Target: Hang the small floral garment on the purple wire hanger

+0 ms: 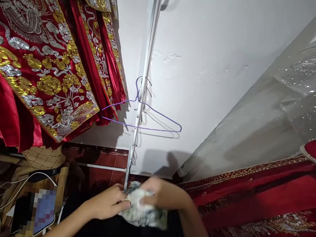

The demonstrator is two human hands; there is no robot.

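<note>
A crumpled white cloth with a dark and greenish pattern (146, 215) is bunched up low in the middle of the head view, in front of the lower metal pole (134, 138). My left hand (108, 203) is closed on the cloth's left edge, right beside the pole. On top of the cloth, my right hand (163, 194) is closed on a fold of it; the fingers are blurred by motion and partly hidden. Above both hands, a purple wire hanger (160, 113) hangs by its hook on the upright pole.
Red robes with gold and silver embroidery (50, 82) hang at the left. A sheer glittering fabric (266, 107) and a red embroidered garment (273, 223) fill the right side. A white cable (14, 184) and pixelated devices (35, 211) lie on wooden furniture at lower left.
</note>
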